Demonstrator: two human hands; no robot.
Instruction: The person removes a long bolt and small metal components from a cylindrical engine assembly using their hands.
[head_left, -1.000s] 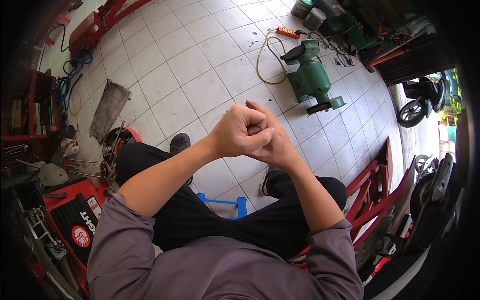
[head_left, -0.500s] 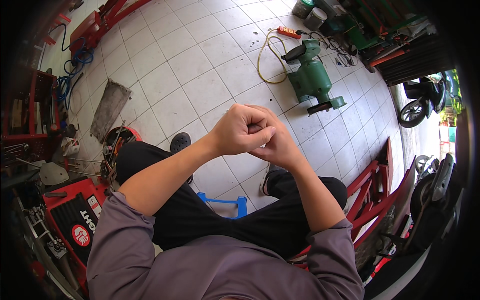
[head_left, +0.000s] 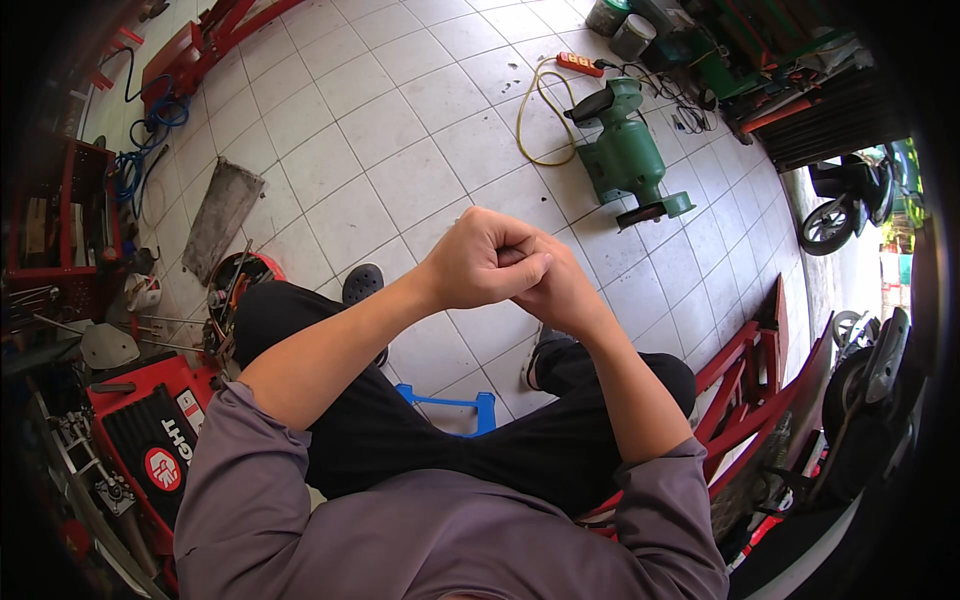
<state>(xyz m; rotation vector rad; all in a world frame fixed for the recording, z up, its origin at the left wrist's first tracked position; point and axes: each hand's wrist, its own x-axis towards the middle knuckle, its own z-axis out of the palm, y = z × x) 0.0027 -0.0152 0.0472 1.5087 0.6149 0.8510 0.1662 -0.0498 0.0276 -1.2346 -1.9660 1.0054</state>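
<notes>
My left hand (head_left: 480, 262) has curled tighter into a fist over my right hand (head_left: 556, 290) since a moment ago; both stay pressed together above my knees. Whether anything sits inside the clasp I cannot tell. Beyond them on the tile floor (head_left: 350, 160) stands a green grinder (head_left: 625, 155) with a yellow cord (head_left: 535, 120), well apart. A blue stool (head_left: 455, 405) shows between my legs

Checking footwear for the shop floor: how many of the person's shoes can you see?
2. One dark shoe sits on the tile left of the clasped hands, beside the left knee; the other dark shoe shows below the right hand, partly hidden by the forearm.
</notes>
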